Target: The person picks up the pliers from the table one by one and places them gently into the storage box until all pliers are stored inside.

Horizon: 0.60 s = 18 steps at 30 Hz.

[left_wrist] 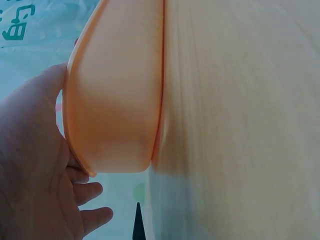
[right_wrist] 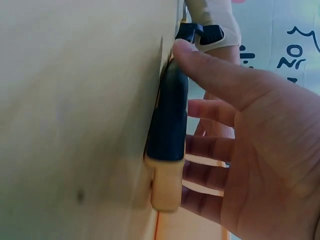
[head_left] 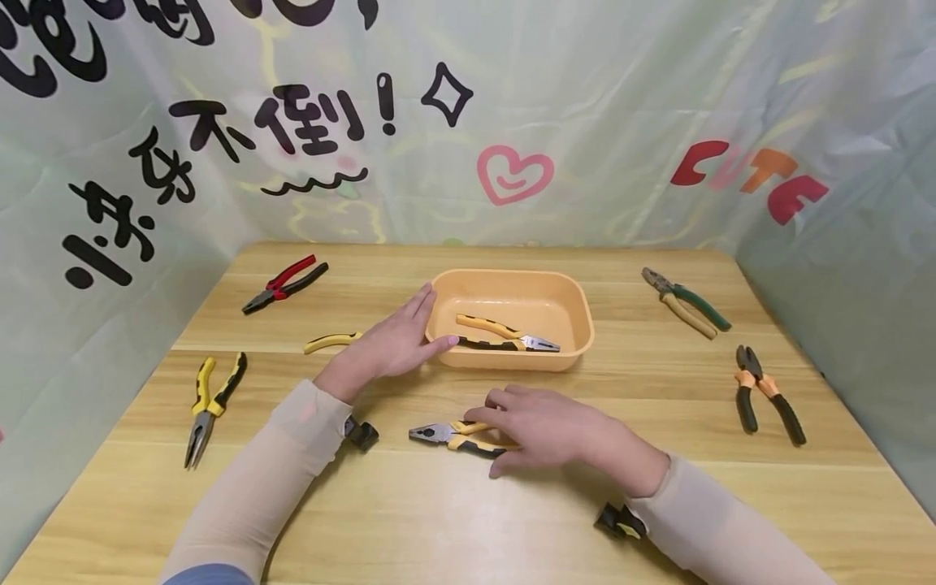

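Note:
In the head view an orange plastic basin (head_left: 512,361) stands mid-table, holding one pair of yellow-and-black pliers (head_left: 488,327). My left hand (head_left: 387,345) rests at its front left corner, fingers along the left rim and thumb over the front rim. The left wrist view shows that thumb touching the rim. Nearer to me, my right hand (head_left: 552,431) curls its fingers and thumb about the handles of yellow-and-black combination pliers (head_left: 442,434) lying on the table, jaws pointing left. In the right wrist view the thumb touches a black handle grip (right_wrist: 167,115).
To the left lie red-and-black pliers (head_left: 281,284), yellow long-nose pliers (head_left: 208,410), and a yellow handle (head_left: 332,341) partly hidden by my left hand. To the right are green-and-beige pliers (head_left: 687,301) and orange-and-black pliers (head_left: 764,394). A printed curtain (head_left: 600,122) encloses the table's back and sides.

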Each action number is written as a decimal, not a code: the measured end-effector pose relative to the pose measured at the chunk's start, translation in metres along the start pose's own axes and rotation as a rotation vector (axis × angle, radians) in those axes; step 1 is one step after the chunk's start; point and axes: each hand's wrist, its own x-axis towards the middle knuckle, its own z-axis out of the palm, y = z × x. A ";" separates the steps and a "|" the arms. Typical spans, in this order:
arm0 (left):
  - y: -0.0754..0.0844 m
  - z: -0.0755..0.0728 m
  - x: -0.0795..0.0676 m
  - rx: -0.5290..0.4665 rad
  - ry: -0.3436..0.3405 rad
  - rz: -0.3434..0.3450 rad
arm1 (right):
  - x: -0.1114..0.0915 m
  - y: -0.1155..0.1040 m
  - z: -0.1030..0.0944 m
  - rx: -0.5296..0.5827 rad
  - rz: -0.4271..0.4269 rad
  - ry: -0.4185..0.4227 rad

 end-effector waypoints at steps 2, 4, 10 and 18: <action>0.000 0.000 0.000 -0.001 0.001 0.004 | 0.002 -0.001 0.002 -0.018 -0.007 0.013; 0.000 0.000 -0.001 0.001 0.001 0.006 | 0.003 -0.001 0.003 -0.043 -0.018 0.033; 0.000 0.001 0.000 -0.005 0.001 0.005 | 0.002 0.001 0.005 -0.075 -0.018 0.045; 0.000 0.000 0.001 -0.005 -0.003 -0.006 | -0.003 0.004 -0.001 -0.017 0.032 -0.014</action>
